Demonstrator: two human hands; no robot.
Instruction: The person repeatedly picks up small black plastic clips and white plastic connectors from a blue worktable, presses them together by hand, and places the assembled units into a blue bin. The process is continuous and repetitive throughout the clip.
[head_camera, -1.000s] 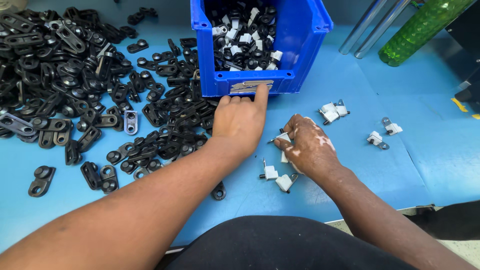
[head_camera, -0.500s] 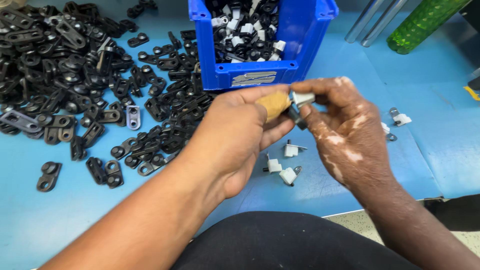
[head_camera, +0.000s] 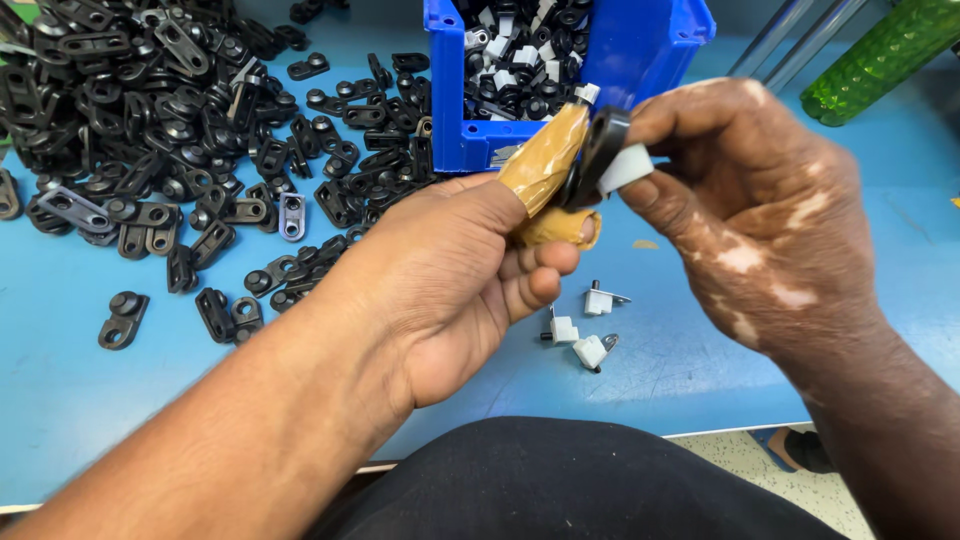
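My left hand, with tan tape wrapped on two fingertips, pinches a black plastic clip in front of the blue bin. My right hand holds a small white nail clip pressed against the black clip. Both hands are raised above the blue table, close to the camera. Three loose white nail clips lie on the table just below the hands.
A large pile of black plastic clips covers the table's left and middle. The blue bin holds several assembled black and white pieces. A green bottle and metal rods sit at the top right.
Both hands have risen closer to the camera with the black clip and the white clip still held together between them. One second ago the hands were down on the table, picking parts.
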